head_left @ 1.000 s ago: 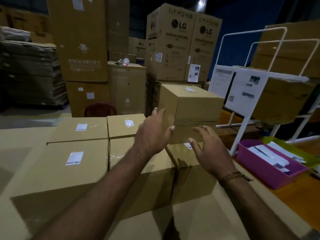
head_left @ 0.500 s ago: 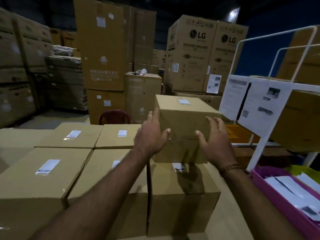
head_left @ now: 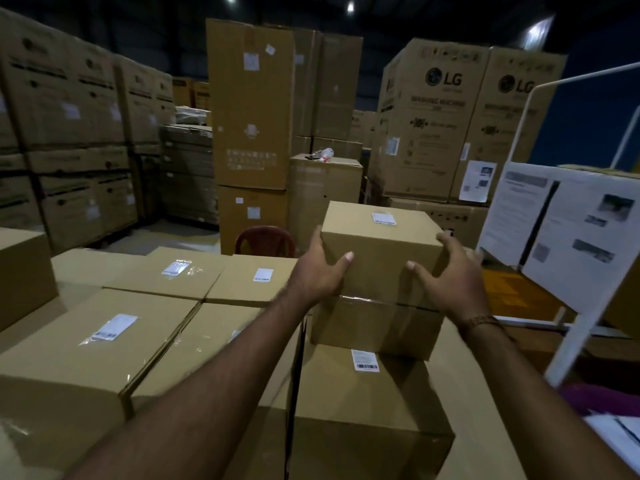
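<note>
Hands are placed on a brown box [head_left: 377, 271], one at each side, and the box is grasped between them. The left hand [head_left: 318, 271] is spread wide around the left front corner. Its thumb is laid flat on the front face, and the other fingers are passed along the left side, where only their tips are seen at the upper edge. The right hand [head_left: 450, 282] is opened just as wide around the right front corner, with the thumb pressed on the front face and the fingers bent over the right side near the top. A thin bracelet [head_left: 483, 320] is worn on the right wrist.

The box is kept upright, with a white label [head_left: 383, 218] stuck on its top and a band of clear tape across its front. It is found directly over a lower box [head_left: 367, 403], which carries a barcode label [head_left: 364, 361] near its far edge. Whether the two boxes are touching cannot be told, because the bottom edge is in shadow.

To the left, a row of similar boxes [head_left: 104, 341] is set close together at the height of the lower one, each with a label on top. A red chair [head_left: 265, 239] is seen behind them. To the right, near the right hand, a white rack [head_left: 571, 344] hung with printed sheets [head_left: 568, 230] is standing, and a purple tray [head_left: 595, 398] is partly seen below it. Tall cartons [head_left: 436, 133] are stacked at the back.
</note>
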Available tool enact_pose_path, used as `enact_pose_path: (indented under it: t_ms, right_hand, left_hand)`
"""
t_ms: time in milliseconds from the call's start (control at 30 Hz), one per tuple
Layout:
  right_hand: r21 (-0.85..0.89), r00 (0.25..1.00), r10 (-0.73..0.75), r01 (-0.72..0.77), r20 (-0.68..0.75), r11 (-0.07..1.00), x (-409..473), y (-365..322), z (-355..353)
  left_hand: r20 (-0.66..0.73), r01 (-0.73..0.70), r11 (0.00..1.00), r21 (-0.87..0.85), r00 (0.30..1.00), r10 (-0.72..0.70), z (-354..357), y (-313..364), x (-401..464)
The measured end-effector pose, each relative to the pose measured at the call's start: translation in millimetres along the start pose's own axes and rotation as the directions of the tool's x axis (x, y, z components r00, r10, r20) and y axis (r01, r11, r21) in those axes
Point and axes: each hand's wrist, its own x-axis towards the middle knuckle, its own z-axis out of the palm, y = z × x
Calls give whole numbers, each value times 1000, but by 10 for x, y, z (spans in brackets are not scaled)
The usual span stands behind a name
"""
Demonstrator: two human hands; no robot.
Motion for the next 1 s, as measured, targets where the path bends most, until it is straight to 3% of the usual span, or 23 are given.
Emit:
enact_pose_path:
  t_ms: [233, 467, 1000]
  right_hand:
    - [65, 994, -64, 70, -89, 995, -87, -154, 35]
    - [88, 979, -152, 165, -133, 982, -371, -703, 65]
    - [234, 943, -273, 313, -190, 920, -2523, -3289, 992]
  left_hand:
    - [-188, -4, 996, 86, 982, 20, -130, 120, -112]
    - [-268, -72, 991, 110, 958, 99, -753, 193, -418]
    - [-401, -174, 962, 210, 882, 247, -3947, -548, -1971]
